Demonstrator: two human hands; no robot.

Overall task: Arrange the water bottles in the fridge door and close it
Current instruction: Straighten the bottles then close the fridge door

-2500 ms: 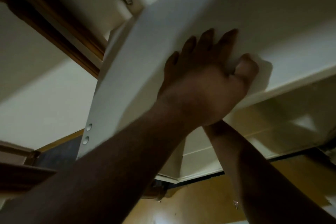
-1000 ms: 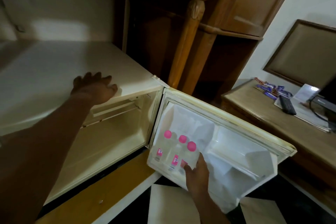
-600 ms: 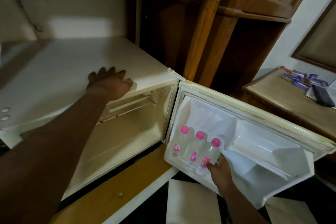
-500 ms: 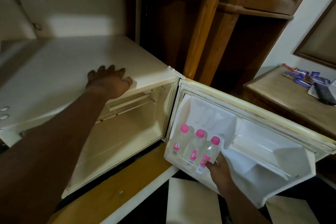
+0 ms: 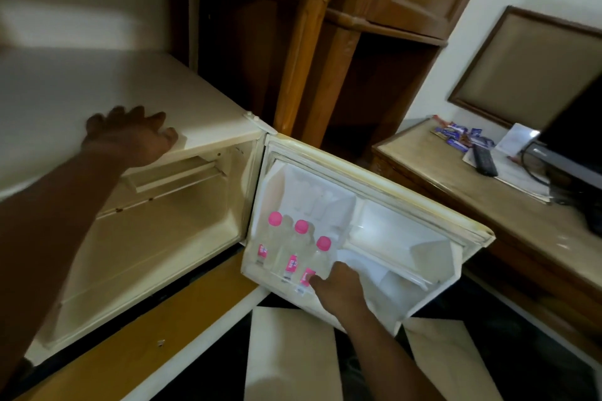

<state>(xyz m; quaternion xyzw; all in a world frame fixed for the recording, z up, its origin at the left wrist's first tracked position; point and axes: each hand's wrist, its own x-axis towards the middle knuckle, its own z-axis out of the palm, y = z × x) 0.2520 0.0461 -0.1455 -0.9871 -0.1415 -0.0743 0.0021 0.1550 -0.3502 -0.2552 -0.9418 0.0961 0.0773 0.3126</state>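
Head view puts three clear plastic water bottles with pink caps [image 5: 301,249] upright in a row in the lower rack of the open cream fridge door [image 5: 368,238], lower centre of frame. My right hand [image 5: 338,288] has its fingers curled against the rightmost bottle's lower body; I think they grip it, though the hand hides the contact. My left hand [image 5: 130,137] lies flat and spread on the fridge top [image 5: 65,91], holding nothing. I judge the bottles light, smooth and slightly squashy, best held mid-body.
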